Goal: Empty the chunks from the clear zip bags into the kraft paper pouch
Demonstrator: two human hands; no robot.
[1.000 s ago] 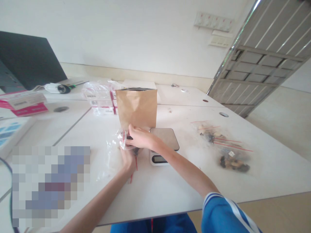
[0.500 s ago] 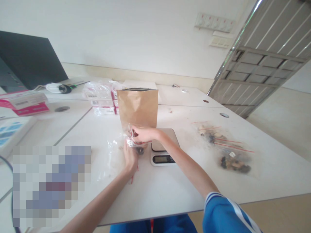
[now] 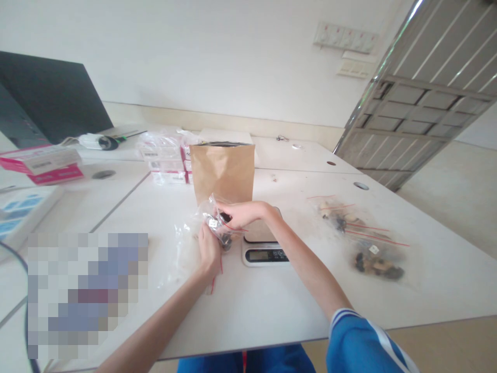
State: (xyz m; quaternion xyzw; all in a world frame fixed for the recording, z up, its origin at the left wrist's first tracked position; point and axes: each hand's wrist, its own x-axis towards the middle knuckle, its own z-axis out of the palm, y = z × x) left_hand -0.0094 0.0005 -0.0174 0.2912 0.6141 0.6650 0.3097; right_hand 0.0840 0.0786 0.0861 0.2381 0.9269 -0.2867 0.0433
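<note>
The right grip [image 3: 244, 212] pinches narrowly at the top of a small clear zip bag [image 3: 216, 221] of dark pieces, and the left grip [image 3: 208, 252] cups it from below, just beside a digital kitchen scale [image 3: 265, 254] and before an upright kraft paper pouch [image 3: 222, 171]; a slackened pinch could spill the pieces or topple the pouch. The white table [image 3: 272, 305] also carries red-lined zip bags [image 3: 361, 241] and boxed packs [image 3: 165, 166], near a wall socket strip [image 3: 344, 37] and a metal-slatted door [image 3: 423, 103].

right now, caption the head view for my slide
Left hand and right hand hold a clear zip bag beside a digital scale, before a kraft paper bag
</note>
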